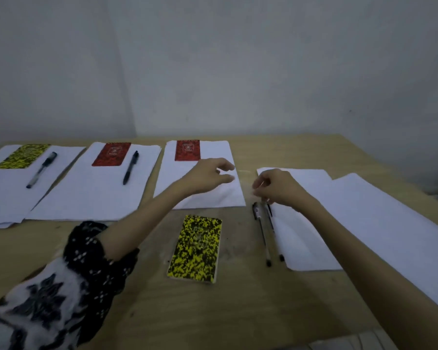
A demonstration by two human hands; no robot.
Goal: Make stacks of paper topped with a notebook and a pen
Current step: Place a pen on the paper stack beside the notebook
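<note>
Three paper stacks lie in a row at the back. The left stack (pixel 8 195) carries a yellow notebook (pixel 23 156) and a pen (pixel 42 170). The middle stack (pixel 86 195) carries a red notebook (pixel 111 154) and a black pen (pixel 131 168). The third stack (pixel 208 198) bears only a red notebook (pixel 187 150). My left hand (pixel 210 175) hovers over this stack, fingers relaxed, holding nothing. A loose yellow notebook (pixel 196 248) lies on the table. My right hand (pixel 276 188) curls down at the top ends of two pens (pixel 263 236); whether it pinches one is unclear.
Loose white sheets (pixel 304 238) lie to the right of the pens, and more paper (pixel 379 223) runs toward the right table edge. The wooden table (pixel 142 299) meets a grey wall behind the stacks. My patterned left sleeve (pixel 68 274) crosses the near left.
</note>
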